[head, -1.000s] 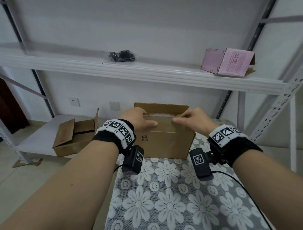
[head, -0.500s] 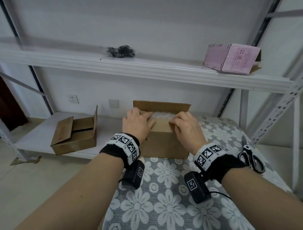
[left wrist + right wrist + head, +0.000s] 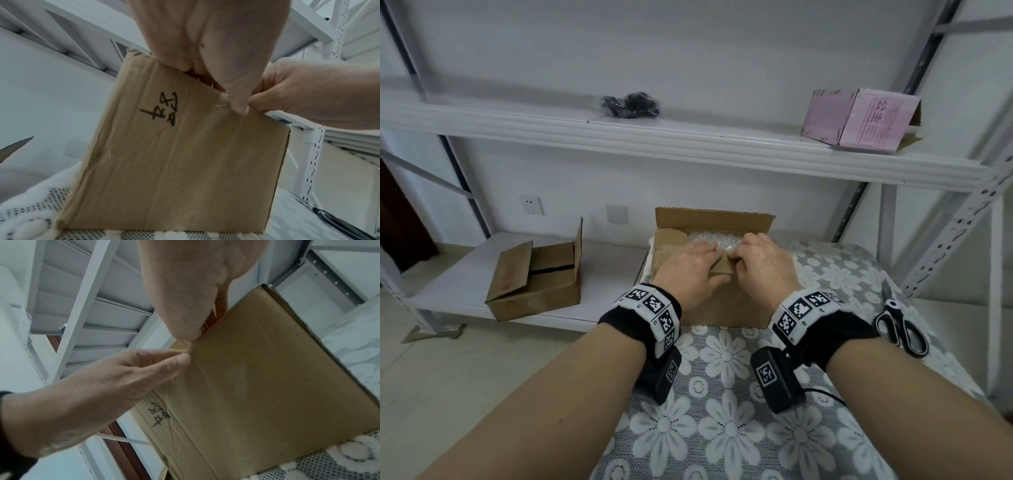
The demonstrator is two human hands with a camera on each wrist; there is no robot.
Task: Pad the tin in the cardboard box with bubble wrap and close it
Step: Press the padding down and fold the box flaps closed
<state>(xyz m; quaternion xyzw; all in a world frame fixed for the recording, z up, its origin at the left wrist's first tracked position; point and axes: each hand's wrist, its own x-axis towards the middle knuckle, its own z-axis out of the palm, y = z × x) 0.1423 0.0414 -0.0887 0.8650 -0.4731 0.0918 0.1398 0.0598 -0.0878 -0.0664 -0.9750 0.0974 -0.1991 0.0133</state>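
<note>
A brown cardboard box [image 3: 729,305] stands on the flowered table [image 3: 722,428], its back flap [image 3: 715,219] upright. Bubble wrap [image 3: 709,240] fills the top of the box and hides the tin. The near flap [image 3: 722,270] is folded inward over the wrap. My left hand [image 3: 688,270] lies over the flap's left part, thumb against the front wall [image 3: 185,162]. My right hand [image 3: 760,263] has curled fingers on the flap's right part, and its thumb [image 3: 185,331] pinches at the fold. The hands nearly touch at the box's middle.
Black scissors [image 3: 900,329] lie on the table at the right. A second open cardboard box [image 3: 537,284] sits on the low shelf to the left. On the upper shelf [image 3: 688,144] above are a pink box [image 3: 859,120] and a black bundle [image 3: 630,104].
The near flap stood upright, held by both hands at its top edge. It has since been folded down and inward over the bubble wrap, and both hands went forward with it.
</note>
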